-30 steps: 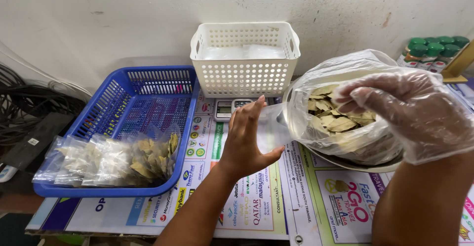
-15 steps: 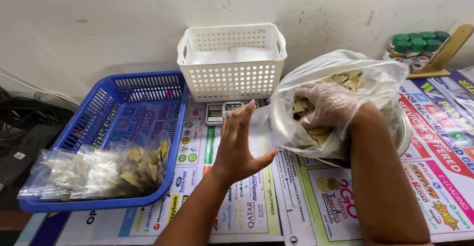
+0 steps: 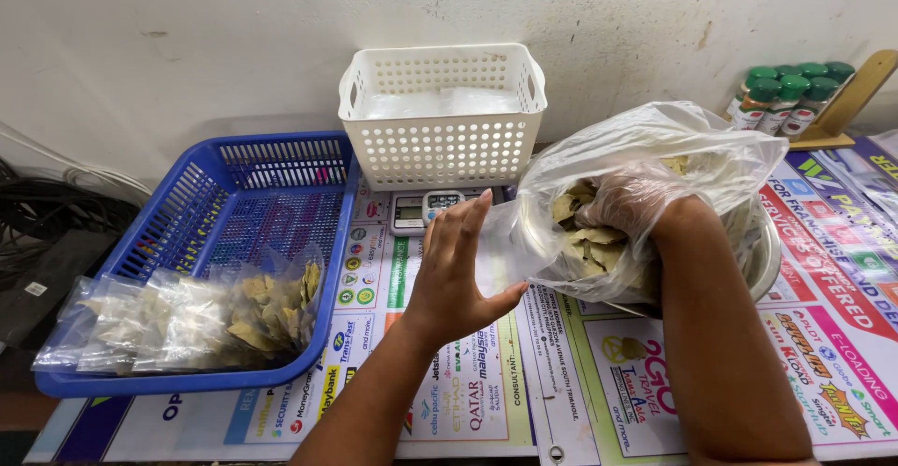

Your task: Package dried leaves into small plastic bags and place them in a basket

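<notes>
The right hand (image 3: 629, 199), in a thin clear disposable glove, is sunk into the large clear plastic bag (image 3: 645, 157) of dried bay leaves (image 3: 587, 239), which slumps in a metal bowl (image 3: 769, 258) toward the right side of the surface (image 3: 561, 382); its fingers curl down among the leaves, but the crumpled film hides whether they have closed on any, so I cannot tell. The bare left hand (image 3: 456, 274) stands on edge near the middle of the surface, fingers straight and together, thumb spread, resting against a small clear sachet (image 3: 499, 241) that is hard to make out against the printed sheets; it does not seem to grip it. Just behind this hand, toward the back edge, sits a small digital scale (image 3: 423, 210), and behind that a white perforated basket (image 3: 441, 115) of empty clear bags against the wall. At the left edge a blue plastic basket (image 3: 234, 232) holds filled leaf packets (image 3: 196, 321), some hanging over its front rim. Green-capped spice bottles (image 3: 781, 99) stand at the back right corner. The leaves look brittle, so a tight grasp could crumble them, and a loose one could drop them on the surface between bag and sachet. The floppy bag mouth may catch the glove. The overhanging packets could slide off if the basket is nudged.
</notes>
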